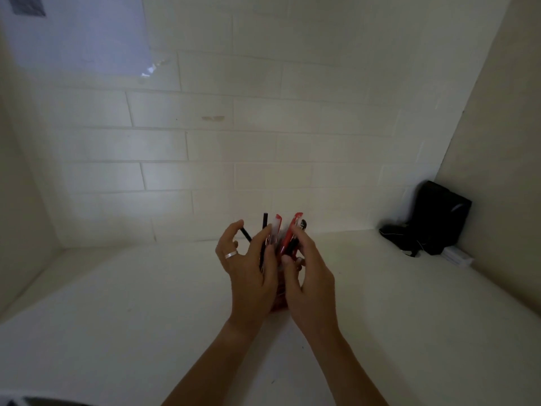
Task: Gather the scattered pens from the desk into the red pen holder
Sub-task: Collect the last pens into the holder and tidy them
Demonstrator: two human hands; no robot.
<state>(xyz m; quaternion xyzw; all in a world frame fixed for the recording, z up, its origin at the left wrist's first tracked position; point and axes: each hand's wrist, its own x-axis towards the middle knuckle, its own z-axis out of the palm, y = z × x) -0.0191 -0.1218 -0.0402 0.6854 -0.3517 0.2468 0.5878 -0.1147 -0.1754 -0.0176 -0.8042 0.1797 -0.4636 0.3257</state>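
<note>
Both of my hands meet in the middle of the white desk (146, 332), around a bundle of red and black pens (276, 230) that stand upright with their tops poking above my fingers. My left hand (248, 271), a ring on one finger, wraps the left side of the bundle. My right hand (307, 276) closes on the red and black pens at the right. Only a dark red strip of the red pen holder (278, 300) shows between my palms; the rest is hidden by my hands.
A black box-shaped device (439, 218) with a black cable (395, 232) sits in the back right corner, next to a small white block (458, 256). White brick wall behind, side walls left and right. A sheet of paper (79, 33) hangs at upper left.
</note>
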